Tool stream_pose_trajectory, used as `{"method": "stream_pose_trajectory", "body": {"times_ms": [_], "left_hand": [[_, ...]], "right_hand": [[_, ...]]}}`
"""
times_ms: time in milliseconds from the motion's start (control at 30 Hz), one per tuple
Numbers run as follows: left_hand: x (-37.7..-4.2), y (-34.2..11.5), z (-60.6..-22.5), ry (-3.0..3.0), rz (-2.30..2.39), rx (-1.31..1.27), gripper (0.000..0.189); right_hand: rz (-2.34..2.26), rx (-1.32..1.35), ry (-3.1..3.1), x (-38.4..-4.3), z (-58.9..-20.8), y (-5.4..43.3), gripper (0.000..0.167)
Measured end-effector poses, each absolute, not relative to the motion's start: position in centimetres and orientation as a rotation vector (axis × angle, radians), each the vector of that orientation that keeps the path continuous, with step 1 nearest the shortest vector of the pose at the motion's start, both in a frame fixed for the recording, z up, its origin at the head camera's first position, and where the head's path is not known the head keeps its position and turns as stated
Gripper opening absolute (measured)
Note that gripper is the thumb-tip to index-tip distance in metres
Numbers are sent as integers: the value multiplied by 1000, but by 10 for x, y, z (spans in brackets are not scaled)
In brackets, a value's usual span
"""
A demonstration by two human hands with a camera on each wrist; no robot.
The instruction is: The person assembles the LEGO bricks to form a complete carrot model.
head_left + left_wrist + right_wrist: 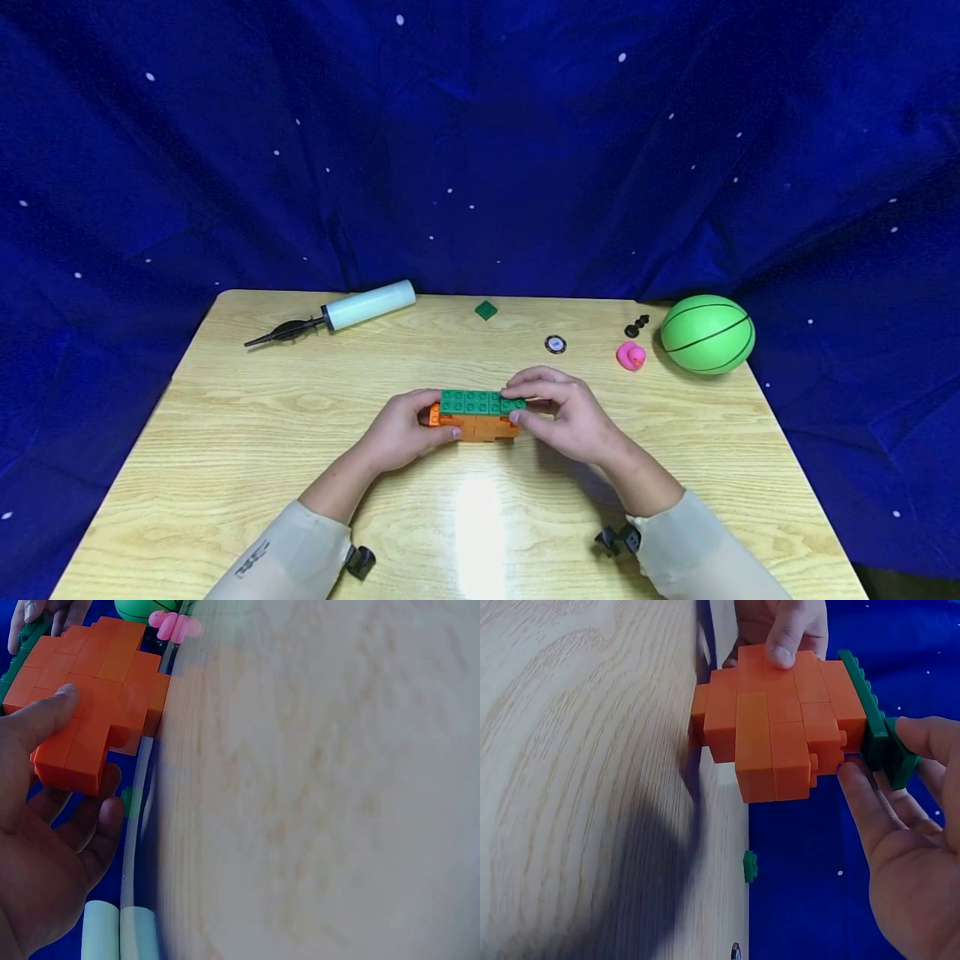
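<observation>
A stepped build of orange toy bricks point(480, 427) is held above the table, with a row of green bricks point(468, 402) along its top. My left hand point(401, 429) grips the build at its left end; in the left wrist view its thumb lies across the orange face. At the right end of the green row, my right hand point(562, 408) pinches a green brick point(901, 761) between thumb and fingers. The right wrist view has this brick lying against the row, slightly tilted and offset from it. Whether its studs are joined cannot be told.
Along the table's far side lie a hand pump point(367, 307), a green brick piece point(486, 310) and a poker chip point(556, 344). Farther right are a pink rubber duck point(632, 356), a small black object point(636, 327) and a green ball point(707, 333). A blue curtain point(480, 167) hangs behind.
</observation>
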State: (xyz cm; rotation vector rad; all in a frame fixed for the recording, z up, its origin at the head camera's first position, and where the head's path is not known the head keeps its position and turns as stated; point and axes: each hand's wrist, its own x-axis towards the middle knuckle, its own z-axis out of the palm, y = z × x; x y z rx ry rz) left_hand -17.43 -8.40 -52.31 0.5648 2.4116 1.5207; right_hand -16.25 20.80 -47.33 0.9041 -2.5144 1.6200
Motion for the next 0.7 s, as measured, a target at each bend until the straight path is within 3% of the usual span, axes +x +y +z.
{"method": "stream_pose_trajectory", "body": {"times_ms": [700], "left_hand": [[-175,-83,-525,2429,1534,570,38]], "right_hand": [[1705,813,-2445,-163,-481,202,21]]}}
